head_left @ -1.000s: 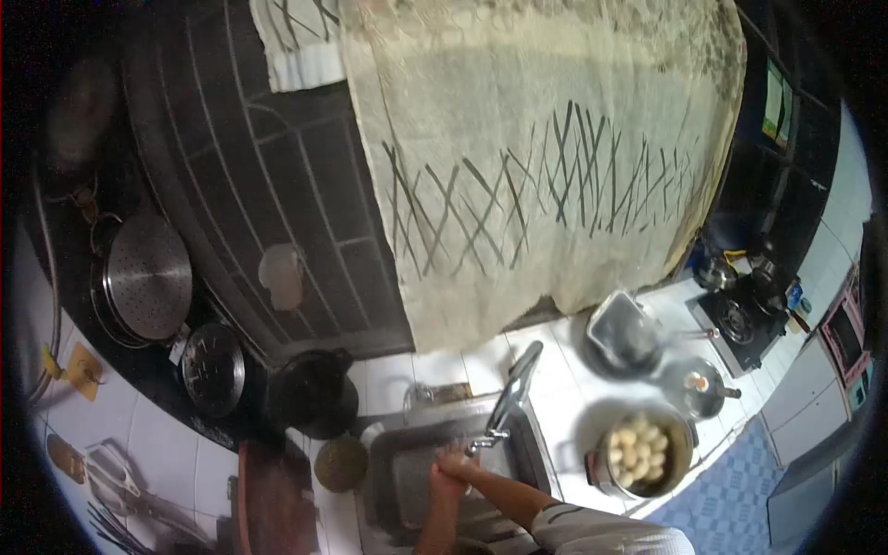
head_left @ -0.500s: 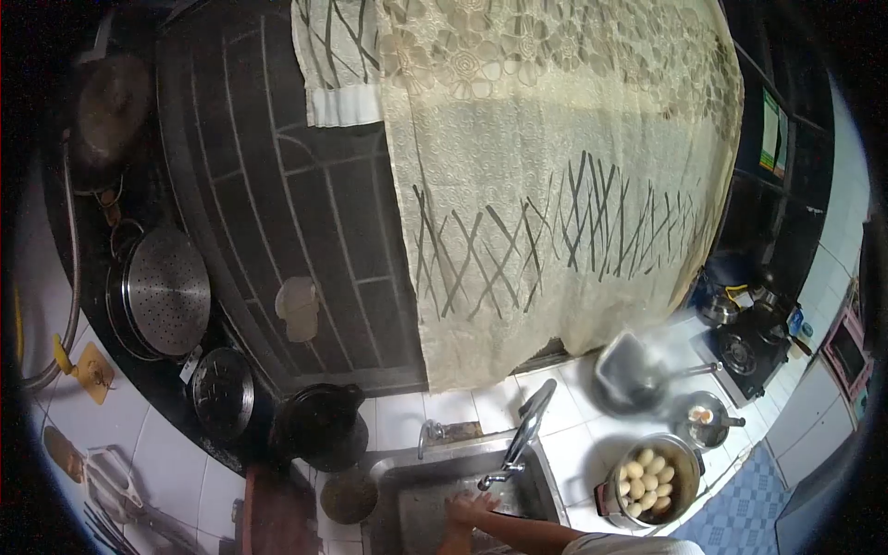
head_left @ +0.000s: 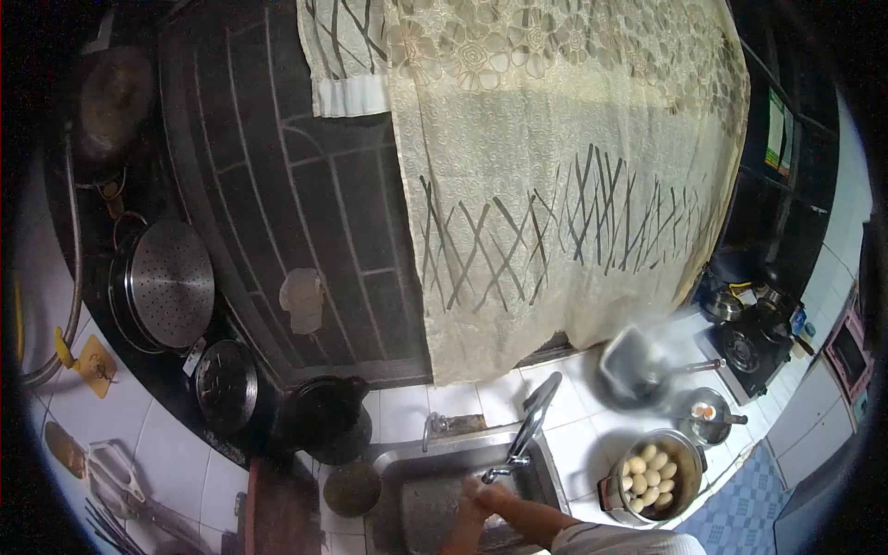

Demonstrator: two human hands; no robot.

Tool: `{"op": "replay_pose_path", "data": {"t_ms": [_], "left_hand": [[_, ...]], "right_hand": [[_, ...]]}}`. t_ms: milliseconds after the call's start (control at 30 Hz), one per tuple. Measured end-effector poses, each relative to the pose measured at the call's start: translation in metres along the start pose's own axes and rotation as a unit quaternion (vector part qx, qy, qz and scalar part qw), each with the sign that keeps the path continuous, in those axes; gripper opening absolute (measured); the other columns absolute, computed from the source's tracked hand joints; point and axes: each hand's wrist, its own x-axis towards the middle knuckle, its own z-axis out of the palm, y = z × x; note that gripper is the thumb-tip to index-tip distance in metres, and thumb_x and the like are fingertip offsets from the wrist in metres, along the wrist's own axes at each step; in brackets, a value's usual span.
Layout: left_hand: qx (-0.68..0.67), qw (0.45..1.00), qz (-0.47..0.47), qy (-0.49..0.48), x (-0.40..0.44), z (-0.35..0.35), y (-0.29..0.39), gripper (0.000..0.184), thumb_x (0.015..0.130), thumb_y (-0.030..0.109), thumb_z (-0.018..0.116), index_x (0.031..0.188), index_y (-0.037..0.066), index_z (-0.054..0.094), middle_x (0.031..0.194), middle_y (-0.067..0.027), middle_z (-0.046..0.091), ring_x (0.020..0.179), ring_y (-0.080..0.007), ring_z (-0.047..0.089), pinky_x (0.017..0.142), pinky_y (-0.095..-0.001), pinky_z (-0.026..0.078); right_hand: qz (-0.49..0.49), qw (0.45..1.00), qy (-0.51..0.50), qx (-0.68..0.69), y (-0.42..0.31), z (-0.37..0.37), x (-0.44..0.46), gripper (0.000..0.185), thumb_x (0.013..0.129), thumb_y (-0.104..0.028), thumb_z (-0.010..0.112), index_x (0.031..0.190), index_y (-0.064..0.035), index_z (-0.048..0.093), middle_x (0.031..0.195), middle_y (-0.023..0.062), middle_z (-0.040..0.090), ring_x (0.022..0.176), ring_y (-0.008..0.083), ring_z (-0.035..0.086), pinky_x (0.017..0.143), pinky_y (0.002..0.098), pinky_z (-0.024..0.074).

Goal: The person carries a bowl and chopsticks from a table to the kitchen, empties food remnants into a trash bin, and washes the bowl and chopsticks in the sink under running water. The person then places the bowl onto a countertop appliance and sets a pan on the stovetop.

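Observation:
My left hand (head_left: pixel 470 498) and my right hand (head_left: pixel 492 499) meet under the spout of the chrome faucet (head_left: pixel 527 425), over the steel sink (head_left: pixel 416 504). They press against each other, the right one reaching in from the right side. Blur and overlap hide the fingers, and I see no object in either hand. Whether water is running cannot be made out clearly.
Right of the sink stands a pot (head_left: pixel 692 462) of eggs or egg-shaped potatoes. Behind it are a small pan (head_left: pixel 689 407) with eggshells and a steaming wok (head_left: pixel 629 393). A gas stove (head_left: pixel 745 356) is farther right. Dark pots (head_left: pixel 324 416) stand left.
My hands have come closer together and shifted slightly right, nearer the spout. The whole view has tilted a little.

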Motion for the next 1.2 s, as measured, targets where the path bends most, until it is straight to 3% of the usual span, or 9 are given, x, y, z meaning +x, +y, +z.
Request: {"op": "replay_pose_path", "data": {"t_ms": [300, 433, 533, 633, 833, 967, 1033, 1100, 1200], "left_hand": [[-0.027, 1.0, 0.012, -0.006, -0.006, 0.012, -0.01, 0.053, 0.083, 0.04, 0.042, 0.114, -0.001, 0.041, 0.116, -0.0167, 0.045, 0.106, -0.031, 0.043, 0.089, -0.0453, 0.035], [-0.049, 0.998, 0.027, -0.008, -0.01, 0.031, -0.018, 0.048, 0.084, 0.037, 0.04, 0.114, 0.0, 0.042, 0.116, -0.0154, 0.045, 0.107, -0.0302, 0.043, 0.091, -0.0441, 0.034], [-0.066, 0.997, 0.037, -0.015, -0.01, 0.049, -0.023, 0.044, 0.086, 0.035, 0.039, 0.113, 0.0, 0.043, 0.117, -0.0144, 0.046, 0.108, -0.0296, 0.043, 0.092, -0.0432, 0.034], [-0.1, 0.993, 0.055, -0.028, -0.016, 0.069, -0.033, 0.041, 0.087, 0.033, 0.038, 0.112, 0.001, 0.043, 0.117, -0.0134, 0.046, 0.108, -0.029, 0.043, 0.093, -0.0422, 0.033], [0.091, 0.942, 0.174, 0.272, -0.03, 0.15, -0.044, 0.043, 0.085, 0.034, 0.041, 0.115, 0.004, 0.043, 0.118, -0.0111, 0.046, 0.106, -0.024, 0.045, 0.093, -0.0342, 0.034], [0.004, 0.976, 0.158, 0.151, -0.042, 0.125, -0.031, 0.042, 0.085, 0.033, 0.041, 0.114, 0.002, 0.044, 0.113, -0.0119, 0.047, 0.1, -0.0239, 0.047, 0.087, -0.0355, 0.038], [-0.029, 0.984, 0.149, 0.091, -0.044, 0.112, -0.026, 0.041, 0.085, 0.032, 0.041, 0.113, 0.002, 0.044, 0.111, -0.0123, 0.048, 0.097, -0.0238, 0.048, 0.084, -0.0362, 0.04], [-0.049, 0.987, 0.143, 0.05, -0.043, 0.107, -0.021, 0.041, 0.085, 0.032, 0.041, 0.112, 0.001, 0.045, 0.109, -0.0127, 0.049, 0.094, -0.0237, 0.049, 0.08, -0.0368, 0.042], [-0.077, 0.987, 0.144, 0.0, -0.034, 0.105, -0.021, 0.04, 0.085, 0.031, 0.041, 0.111, 0.0, 0.045, 0.105, -0.0133, 0.05, 0.09, -0.0237, 0.051, 0.076, -0.0378, 0.045]], "right_hand": [[-0.049, 0.998, 0.033, -0.035, 0.033, 0.043, -0.031, 0.046, 0.076, -0.04, 0.048, 0.094, 0.0021, 0.05, 0.114, 0.0218, 0.043, 0.113, 0.0474, 0.027, 0.09, 0.0659, 0.0169], [0.137, 0.962, -0.232, -0.041, -0.035, -0.082, 0.023, 0.057, 0.08, -0.04, 0.044, 0.119, 0.0016, 0.036, 0.129, 0.0228, 0.027, 0.123, 0.0345, 0.021, 0.104, 0.0425, 0.0094], [-0.104, 0.864, 0.149, 0.47, 0.117, 0.147, 0.069, 0.058, 0.083, -0.033, 0.042, 0.127, -0.0006, 0.024, 0.13, 0.019, 0.026, 0.122, 0.0277, 0.026, 0.103, 0.0332, 0.0149], [0.128, 0.948, -0.168, 0.238, 0.105, 0.105, 0.089, 0.056, 0.085, -0.026, 0.042, 0.13, -0.0035, 0.018, 0.132, 0.0143, 0.024, 0.118, 0.0259, 0.031, 0.1, 0.0363, 0.0219], [0.029, 0.979, -0.193, 0.051, -0.025, -0.084, 0.054, 0.046, 0.082, -0.036, 0.043, 0.115, -0.0041, 0.038, 0.112, 0.0119, 0.041, 0.106, 0.0248, 0.04, 0.092, 0.0372, 0.0281], [0.05, 0.973, -0.225, -0.018, -0.084, -0.145, -0.004, 0.046, 0.081, -0.041, 0.043, 0.108, -0.0044, 0.049, 0.102, 0.0107, 0.05, 0.1, 0.0243, 0.044, 0.088, 0.0377, 0.0313], [-0.057, 0.968, -0.048, -0.239, -0.098, -0.157, -0.033, 0.048, 0.081, -0.042, 0.041, 0.109, -0.0035, 0.048, 0.106, 0.0098, 0.05, 0.103, 0.0267, 0.044, 0.089, 0.041, 0.0296], [0.01, 0.966, -0.216, -0.139, -0.073, -0.131, -0.024, 0.055, 0.076, -0.042, 0.046, 0.11, 0.0024, 0.043, 0.116, 0.0227, 0.043, 0.108, 0.0382, 0.04, 0.092, 0.0438, 0.031], [-0.289, 0.875, -0.215, -0.323, -0.04, -0.1, -0.03, 0.054, 0.079, -0.042, 0.042, 0.112, -0.0006, 0.043, 0.118, 0.022, 0.041, 0.112, 0.0385, 0.036, 0.094, 0.0472, 0.0262]]}}
